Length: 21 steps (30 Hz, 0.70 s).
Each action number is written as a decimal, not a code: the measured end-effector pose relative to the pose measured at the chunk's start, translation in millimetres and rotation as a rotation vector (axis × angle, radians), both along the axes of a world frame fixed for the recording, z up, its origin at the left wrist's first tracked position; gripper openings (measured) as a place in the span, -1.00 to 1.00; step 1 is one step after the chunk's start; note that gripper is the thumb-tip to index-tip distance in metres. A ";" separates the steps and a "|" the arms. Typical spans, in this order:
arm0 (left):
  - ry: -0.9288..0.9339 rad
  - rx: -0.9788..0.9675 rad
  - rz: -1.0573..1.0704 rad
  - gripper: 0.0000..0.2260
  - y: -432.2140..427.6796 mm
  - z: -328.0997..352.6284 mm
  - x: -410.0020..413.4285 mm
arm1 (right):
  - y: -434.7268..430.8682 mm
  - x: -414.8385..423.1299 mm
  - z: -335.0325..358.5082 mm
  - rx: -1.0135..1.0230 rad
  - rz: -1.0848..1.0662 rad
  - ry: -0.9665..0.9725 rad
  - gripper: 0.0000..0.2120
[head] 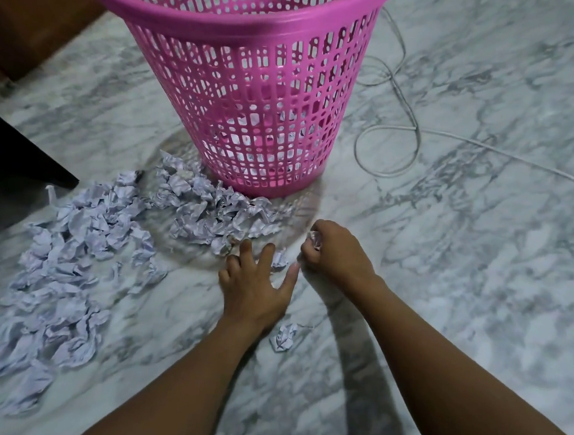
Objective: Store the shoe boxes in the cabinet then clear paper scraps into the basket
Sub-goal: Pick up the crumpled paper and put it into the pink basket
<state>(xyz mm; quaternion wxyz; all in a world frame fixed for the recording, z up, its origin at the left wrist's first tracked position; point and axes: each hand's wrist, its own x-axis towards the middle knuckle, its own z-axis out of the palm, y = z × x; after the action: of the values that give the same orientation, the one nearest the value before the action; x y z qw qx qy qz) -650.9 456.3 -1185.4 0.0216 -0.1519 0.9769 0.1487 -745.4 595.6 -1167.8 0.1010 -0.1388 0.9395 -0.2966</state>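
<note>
Beside the pink plastic basket (244, 42), most crumpled white paper scraps (80, 252) are lying uncollected. Right hand (331, 251) is clutching one, left hand (256, 283) is reaching open-fingered, empty.

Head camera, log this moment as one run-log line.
step: clearing paper scraps | right hand: grips crumpled scrap | left hand: open, reaching loose scrap | pink basket: upright, scraps inside | floor: many scraps uncollected

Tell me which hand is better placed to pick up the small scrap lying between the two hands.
Left. The left hand is open and spread beside the small scrap. The right hand grips a crumpled scrap, so it is probably less free.
</note>
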 end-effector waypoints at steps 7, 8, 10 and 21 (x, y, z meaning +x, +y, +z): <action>0.165 -0.015 -0.055 -0.79 -0.6 -6.3 -4.0 | 21.8 44.3 6.1 -0.154 0.029 -0.071 -0.81; 0.186 0.008 -0.066 -0.81 -1.0 -5.4 -4.2 | 20.6 56.6 7.7 -0.145 0.087 -0.068 -0.79; 0.203 0.083 -0.077 -0.87 -4.0 -1.6 -4.8 | 18.2 82.4 12.2 -0.135 0.214 -0.055 -0.75; 0.251 0.497 0.180 -0.92 -37.8 32.6 -14.4 | 9.5 106.9 -4.4 -0.031 0.301 0.027 -0.81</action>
<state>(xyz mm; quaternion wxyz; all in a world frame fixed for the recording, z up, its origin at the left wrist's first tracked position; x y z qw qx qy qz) -665.3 418.4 -1152.8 -0.0762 -0.2084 0.8881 0.4025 -638.5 605.1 -1172.2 0.1293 -0.2836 0.9046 -0.2908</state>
